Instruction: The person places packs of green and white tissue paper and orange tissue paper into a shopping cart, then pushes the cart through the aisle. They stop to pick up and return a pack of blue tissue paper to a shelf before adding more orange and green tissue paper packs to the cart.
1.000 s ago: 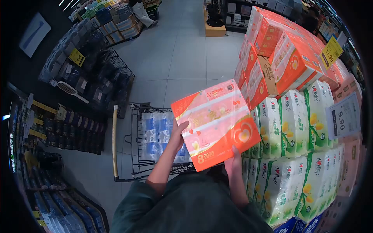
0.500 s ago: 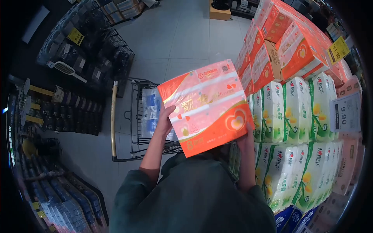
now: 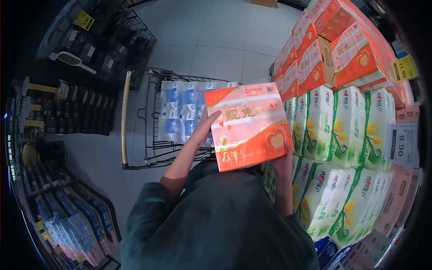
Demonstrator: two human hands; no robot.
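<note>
To the left of the grip and beyond it stands a black wire shopping cart (image 3: pixel 150 135) with a pale handle bar. It already carries a clear-wrapped bundle of blue-and-white rolls (image 3: pixel 182 105). The left hand (image 3: pixel 208 122) clasps the left edge of an orange-and-pink plastic-wrapped pack of tissues (image 3: pixel 249 128), thumb on its printed face and fingers behind it. The right hand (image 3: pixel 284 162) cups the lower right corner from beneath. Together they make a firm two-handed grip on the pack, which is tilted and held up in front of the chest, above the dark green sleeves (image 3: pixel 216 216). So the pack is off the display and in the air. It overlaps the near right corner of the cart in this view but is not inside the basket, and it touches nothing but the hands. Just right of the grip rises a wall of green-and-white wrapped tissue packs (image 3: pixel 333 121), topped by orange-and-white boxed packs (image 3: pixel 324 54) of the same look as the one held.

Everything stands on a pale grey tiled floor (image 3: pixel 225 40); there is no counter here. Far left of the grip are dark wire racks of small dark goods (image 3: pixel 81 117), with a yellow price tag (image 3: pixel 84 20) above them. Far right, on the stack, hang a yellow price card (image 3: pixel 404 69) and a white price card (image 3: pixel 402 144). The aisle is dim at both edges.
</note>
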